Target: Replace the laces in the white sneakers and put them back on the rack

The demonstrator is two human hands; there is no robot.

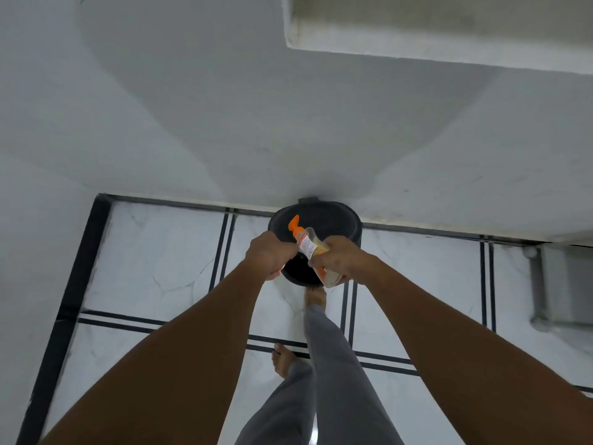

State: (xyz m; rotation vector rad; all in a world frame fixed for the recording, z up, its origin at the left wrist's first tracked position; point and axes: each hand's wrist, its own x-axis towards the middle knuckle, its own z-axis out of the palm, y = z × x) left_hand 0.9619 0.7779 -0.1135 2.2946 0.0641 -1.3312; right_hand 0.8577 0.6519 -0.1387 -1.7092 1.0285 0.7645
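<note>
Head view, single frame. Person stands barefoot on white marble-pattern floor tiles (pixel 154 261) with black inlay lines, facing a white wall (pixel 256 107). Grey trousers (pixel 330 364); one bare foot (pixel 284 359) on the tile, the other foot (pixel 316 297) forward, just in front of a black bin (pixel 324 220) that stands against the wall base.

Both arms reach out over the bin. Right hand (pixel 337 260): fingers curled round a clear plastic packet (pixel 316 252) with a white printed label and an orange tab at its upper end; packet is tilted, orange end up and to the left, above the bin's opening. Contents of the packet cannot be made out. Left hand (pixel 271 255): fingers curled into a loose fist, touching the packet's left edge; whether they pinch it cannot be told.

White sneakers and rack: not in this view. A white ledge (pixel 449 30) projects from the wall at upper right. Grey recessed fitting (pixel 561 284) at right, floor level.
</note>
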